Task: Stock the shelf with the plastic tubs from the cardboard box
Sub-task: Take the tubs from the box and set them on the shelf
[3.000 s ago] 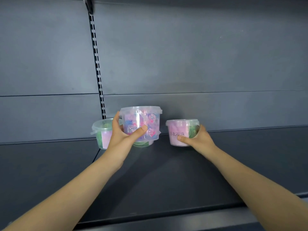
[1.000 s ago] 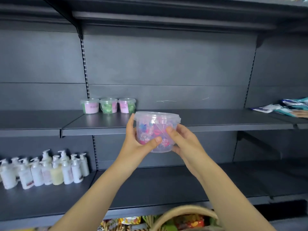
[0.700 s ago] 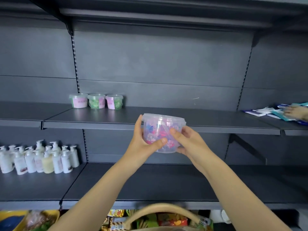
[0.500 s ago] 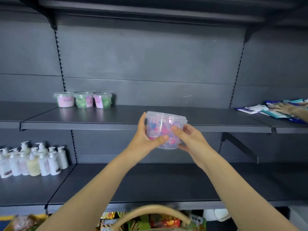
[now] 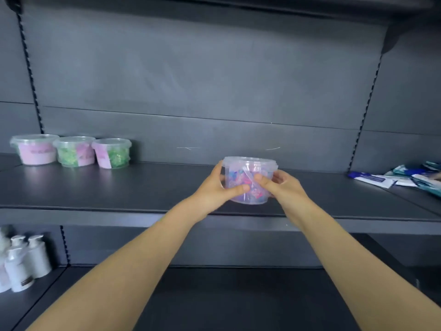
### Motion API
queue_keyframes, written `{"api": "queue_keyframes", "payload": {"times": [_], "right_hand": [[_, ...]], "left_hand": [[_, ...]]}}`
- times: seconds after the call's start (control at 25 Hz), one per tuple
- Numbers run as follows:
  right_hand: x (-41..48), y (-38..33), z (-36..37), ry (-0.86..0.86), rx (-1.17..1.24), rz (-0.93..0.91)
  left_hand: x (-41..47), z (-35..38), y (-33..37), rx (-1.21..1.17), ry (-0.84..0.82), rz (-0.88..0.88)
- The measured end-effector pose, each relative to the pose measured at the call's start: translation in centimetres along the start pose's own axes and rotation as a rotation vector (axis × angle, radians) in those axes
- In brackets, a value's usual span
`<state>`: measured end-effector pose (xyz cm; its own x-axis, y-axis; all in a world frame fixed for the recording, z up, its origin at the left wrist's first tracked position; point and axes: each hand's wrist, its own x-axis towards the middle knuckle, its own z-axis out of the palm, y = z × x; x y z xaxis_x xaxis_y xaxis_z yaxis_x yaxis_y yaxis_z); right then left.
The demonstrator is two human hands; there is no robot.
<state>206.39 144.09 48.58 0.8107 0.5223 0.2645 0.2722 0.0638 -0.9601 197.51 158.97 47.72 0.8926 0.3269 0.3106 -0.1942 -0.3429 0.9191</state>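
A clear lidded plastic tub (image 5: 250, 168) with pink and blue contents is held over the middle of the dark shelf (image 5: 155, 187), its base at or just above the board. My left hand (image 5: 216, 187) grips its left side with the thumb across the front. My right hand (image 5: 281, 185) grips its right side, thumb on the front. Three small tubs (image 5: 74, 151) with pink labels and green contents stand in a row at the shelf's back left. The cardboard box is out of view.
Flat blue and white packets (image 5: 401, 179) lie on the adjoining shelf at right. White pump bottles (image 5: 21, 261) stand on the lower shelf at left. The lower shelf board (image 5: 214, 295) runs under my forearms. A shelf bracket (image 5: 391, 41) hangs at upper right.
Both hands have carried the clear tub forward and to the right, from in front of the shelf edge onto the middle shelf. The basket below has left the view.
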Motion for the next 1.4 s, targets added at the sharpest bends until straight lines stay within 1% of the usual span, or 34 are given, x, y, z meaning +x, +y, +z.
{"api": "queue_keyframes", "payload": {"times": [0.24,0.36,0.44,0.56,0.8,1.04,1.16,1.28,1.32,1.4], "right_hand": [[12.7,4.5,-1.6,0.033,-0.057,-0.015],[17.0,6.3,-2.1,0.075,-0.088,-0.020],[19.1,7.5,-2.6,0.067,-0.113,-0.008],[21.7,8.9,-3.1,0.043,-0.153,0.014],[24.8,10.2,-3.7,0.015,-0.139,0.005],[25.0,10.3,-3.9,0.016,-0.178,0.015],[24.9,10.0,-3.7,0.068,-0.324,0.028],[24.5,8.7,-3.5,0.103,-0.565,0.060],[24.2,8.1,-3.5,0.115,-0.659,0.077],[23.5,6.9,-3.5,0.122,-0.805,0.100]], "left_hand": [[12.8,0.0,-4.6,0.080,-0.009,-0.064],[17.2,0.2,-6.6,0.092,-0.034,-0.116],[19.3,0.7,-7.9,0.086,-0.040,-0.156],[21.8,1.4,-9.6,0.081,0.021,-0.155],[25.2,2.1,-11.5,0.108,0.067,-0.136],[26.4,1.9,-12.5,0.174,0.061,-0.140],[26.1,2.1,-12.2,0.199,0.055,-0.141],[25.9,2.0,-11.2,0.226,0.035,-0.160],[25.7,1.9,-10.6,0.292,0.012,-0.156],[24.5,1.8,-9.3,0.558,-0.012,-0.154]]}}
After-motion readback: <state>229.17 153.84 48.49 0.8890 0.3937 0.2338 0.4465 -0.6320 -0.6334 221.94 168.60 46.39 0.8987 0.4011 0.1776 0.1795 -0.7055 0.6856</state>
